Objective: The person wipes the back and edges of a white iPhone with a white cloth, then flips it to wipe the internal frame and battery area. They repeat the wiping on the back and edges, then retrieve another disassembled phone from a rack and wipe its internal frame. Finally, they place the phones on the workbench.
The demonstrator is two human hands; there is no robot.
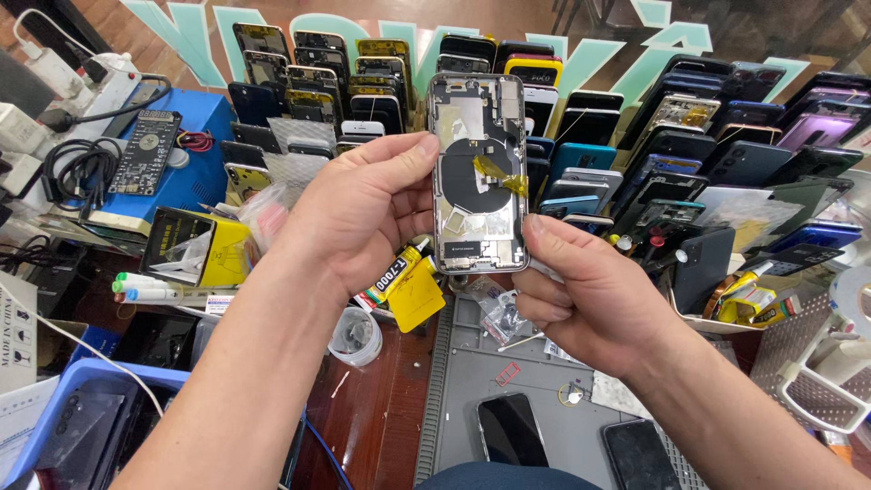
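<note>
Both hands hold an opened phone housing [479, 172] upright above the bench [399, 399], its bare metal inside facing the camera, with a dark round coil at its middle and scraps of yellow tape stuck across it. The left hand [358, 213] pinches the housing's left edge between thumb and curled fingers; the right hand [590, 290] grips the lower right corner, thumb pressed on the rim, fingers folded beneath. Just below the housing lies a glue tube [392, 274] with a yellow label and a black tip, beside a yellow sticky note [417, 304]. To the left sits a yellow and black cardboard box [190, 247] with a clear window, and behind it a blue box [195, 145] carrying a black circuit board. Rows of glossy phones [689, 136] stand on edge behind. A grey ribbed mat [472, 372] bears two dark phones lying flat.
</note>
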